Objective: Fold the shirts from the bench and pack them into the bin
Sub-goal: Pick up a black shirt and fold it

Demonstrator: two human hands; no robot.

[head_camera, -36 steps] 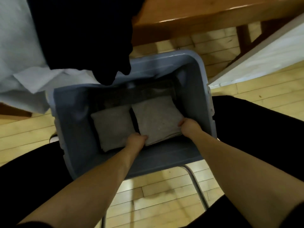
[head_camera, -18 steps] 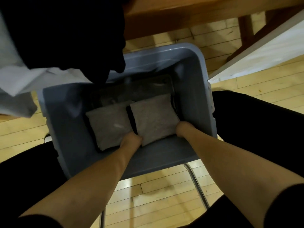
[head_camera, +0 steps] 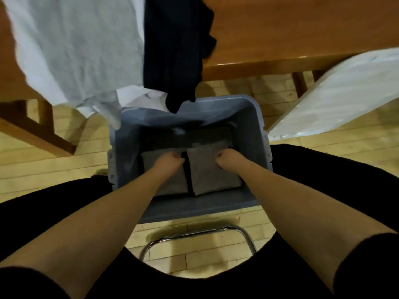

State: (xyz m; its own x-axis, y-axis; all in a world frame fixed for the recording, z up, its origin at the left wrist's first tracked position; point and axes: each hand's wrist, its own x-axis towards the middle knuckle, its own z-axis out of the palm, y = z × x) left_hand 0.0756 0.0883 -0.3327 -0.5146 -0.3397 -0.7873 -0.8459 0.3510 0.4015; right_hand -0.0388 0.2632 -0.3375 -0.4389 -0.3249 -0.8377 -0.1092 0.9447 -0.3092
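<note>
Both hands press into the bin: left hand and right hand, fingers curled, rest on adjacent folded grey shirts; unfolded shirts lie beyond on the bench

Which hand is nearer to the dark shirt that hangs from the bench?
Left. The left hand is in the bin, below the dark shirt; the right hand lies farther right.

Bin on the floor between the person's knees, below the bench edge. Two folded shirts inside the bin, side by side, toward its near wall. Left hand and right hand inside the bin, each on one folded shirt. Two unfolded shirts on the bench beyond the bin, hanging over its far rim.
</note>
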